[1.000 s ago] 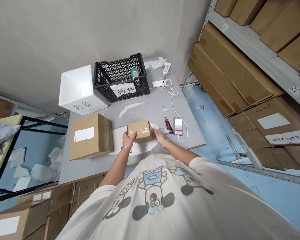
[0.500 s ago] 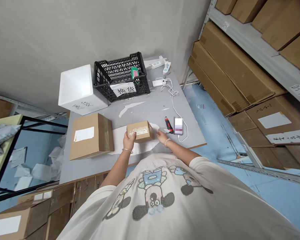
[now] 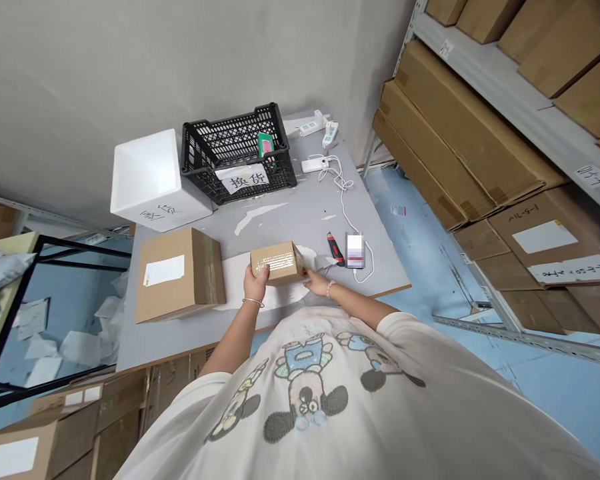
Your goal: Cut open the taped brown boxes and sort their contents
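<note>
A small cardboard box [image 3: 275,262], with clear tape glinting on its top, rests on the grey table [image 3: 300,212]. My left hand [image 3: 255,283] grips its left end, thumb on top. At the box's right end, my right hand [image 3: 317,283] has its fingers pressed together by the lower corner; whatever they pinch is too small to make out. To the right lie a red and black utility knife [image 3: 336,250] and a phone [image 3: 355,252] on a white cable. A larger cardboard box [image 3: 180,275] with a white label stands left of my left hand.
Behind stand a white foam box [image 3: 147,177] and a black plastic crate [image 3: 237,150] holding a green and pink packet [image 3: 265,145]. White power strips [image 3: 315,165] and cables lie at the back right. Shelves with cartons [image 3: 480,140] rise on the right; more cartons [image 3: 70,427] sit at lower left.
My right hand has moved left, from beside the knife to the small box's right end. My left hand stays on the box. The whole view has shifted slightly.
</note>
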The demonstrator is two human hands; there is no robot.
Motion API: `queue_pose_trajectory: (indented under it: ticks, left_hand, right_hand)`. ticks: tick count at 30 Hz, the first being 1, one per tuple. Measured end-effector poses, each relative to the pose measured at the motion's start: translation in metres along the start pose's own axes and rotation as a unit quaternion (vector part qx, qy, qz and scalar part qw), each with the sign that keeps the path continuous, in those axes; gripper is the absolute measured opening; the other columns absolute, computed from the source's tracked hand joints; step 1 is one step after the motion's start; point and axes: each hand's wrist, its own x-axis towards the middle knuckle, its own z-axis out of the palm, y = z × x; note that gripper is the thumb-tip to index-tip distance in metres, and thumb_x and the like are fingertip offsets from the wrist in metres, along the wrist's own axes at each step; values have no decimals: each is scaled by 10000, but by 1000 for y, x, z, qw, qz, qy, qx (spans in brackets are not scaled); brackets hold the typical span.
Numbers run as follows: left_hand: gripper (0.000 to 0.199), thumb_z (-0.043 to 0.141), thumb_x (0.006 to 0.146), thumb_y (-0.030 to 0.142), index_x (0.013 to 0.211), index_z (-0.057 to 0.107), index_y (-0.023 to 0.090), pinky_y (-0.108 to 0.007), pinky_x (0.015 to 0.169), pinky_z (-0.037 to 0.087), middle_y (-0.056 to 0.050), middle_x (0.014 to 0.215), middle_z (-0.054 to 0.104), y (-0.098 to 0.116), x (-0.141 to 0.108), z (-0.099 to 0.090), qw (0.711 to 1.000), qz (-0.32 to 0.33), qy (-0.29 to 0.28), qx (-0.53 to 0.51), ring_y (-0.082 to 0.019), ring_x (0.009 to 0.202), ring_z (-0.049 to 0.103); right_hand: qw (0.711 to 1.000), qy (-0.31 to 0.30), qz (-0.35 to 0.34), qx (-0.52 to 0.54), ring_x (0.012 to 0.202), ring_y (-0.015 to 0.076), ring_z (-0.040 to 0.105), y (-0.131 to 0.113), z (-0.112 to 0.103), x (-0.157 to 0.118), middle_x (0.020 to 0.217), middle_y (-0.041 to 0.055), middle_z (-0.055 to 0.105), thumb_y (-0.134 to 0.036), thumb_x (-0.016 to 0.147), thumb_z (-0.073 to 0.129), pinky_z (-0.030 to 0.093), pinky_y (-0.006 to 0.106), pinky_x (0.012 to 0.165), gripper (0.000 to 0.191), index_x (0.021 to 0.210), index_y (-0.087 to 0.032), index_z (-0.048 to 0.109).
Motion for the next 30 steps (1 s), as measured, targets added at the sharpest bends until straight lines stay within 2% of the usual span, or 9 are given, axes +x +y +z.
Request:
queue_pose_trajectory:
  ticks: [5,11,16,30]
  left_hand:
    - [462,656,793,436,1166,595,170,-348,917,497,-120,1151,680,-3,1,1,1000,2,1,0,-247,1045,651]
    - [520,662,786,468,1201,577,166,-355,916,495,-129,1184,666,-2,1,0,1000,-1,-2,-3,-257,1065,641]
    - [501,664,789,461,1184,586,163,-354,903,503,-130,1166,674,-1,1,0,1000,3,-5,-5,-254,1045,649]
    - [495,657,788,456,1189,587,174,-361,914,501,-125,1168,676,-1,1,-1,1000,-4,-4,-5,-258,1055,651]
  right_hand:
    - [1000,-6,6,3,1066,222,639,-1,-1,-2,1240,107,648,-136,835,602,452,351,977,603,1414,-195,444]
    - [1000,-16,10,-16,1156,238,602,0,-2,-3,1356,125,576,-170,857,592,421,374,1028,652,1470,-191,372]
    - [1000,-10,10,-17,1267,239,532,-2,-1,-4,1408,119,537,-177,858,591,400,352,1061,643,1467,-183,384]
    - [999,-1,20,-31,1268,251,533,-9,-2,-8,1386,115,558,-148,849,596,405,363,1056,688,1490,-215,356]
